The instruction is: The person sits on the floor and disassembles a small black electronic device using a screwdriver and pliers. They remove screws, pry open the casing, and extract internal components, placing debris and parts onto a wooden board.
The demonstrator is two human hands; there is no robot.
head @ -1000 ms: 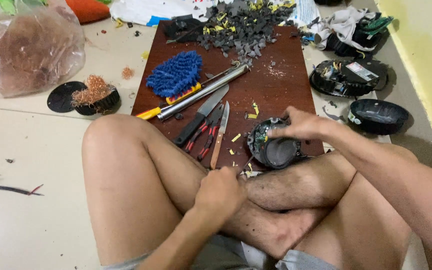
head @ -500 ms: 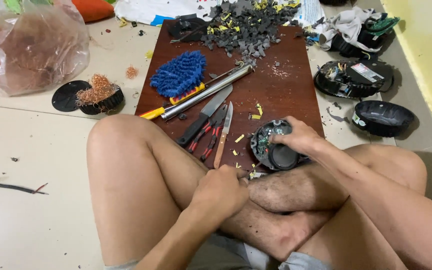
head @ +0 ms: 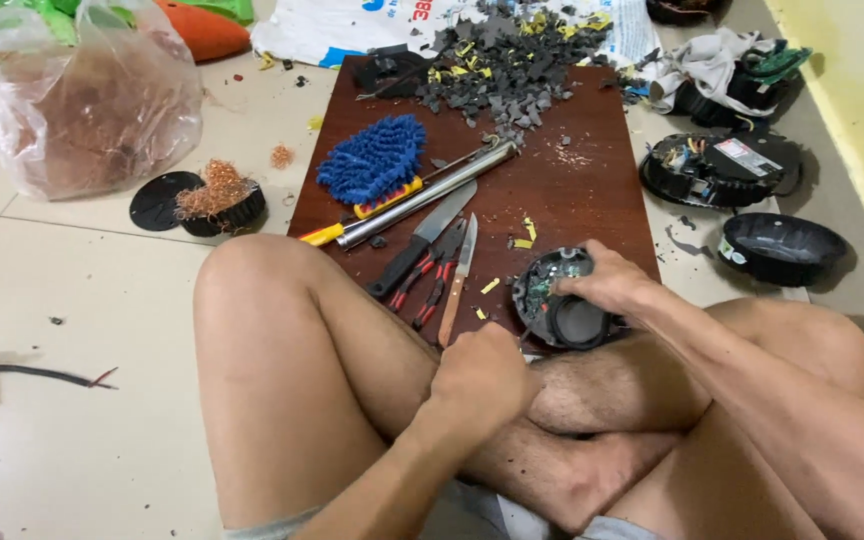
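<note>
Round black casing (head: 560,305) | right hand (head: 607,282) still clamped on it | left hand (head: 482,378) fisted, shifted nearer

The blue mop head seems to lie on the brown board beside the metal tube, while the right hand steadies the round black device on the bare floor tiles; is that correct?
Not quite: the head view shows the right hand steadying the round black device on the brown board, not on the floor tiles. The blue mop head does lie beside the metal tube.

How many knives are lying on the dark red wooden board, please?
2: a black-handled knife beside the metal tube, and a wooden-handled knife right of the red-handled pliers. Debris may hide others.
</note>
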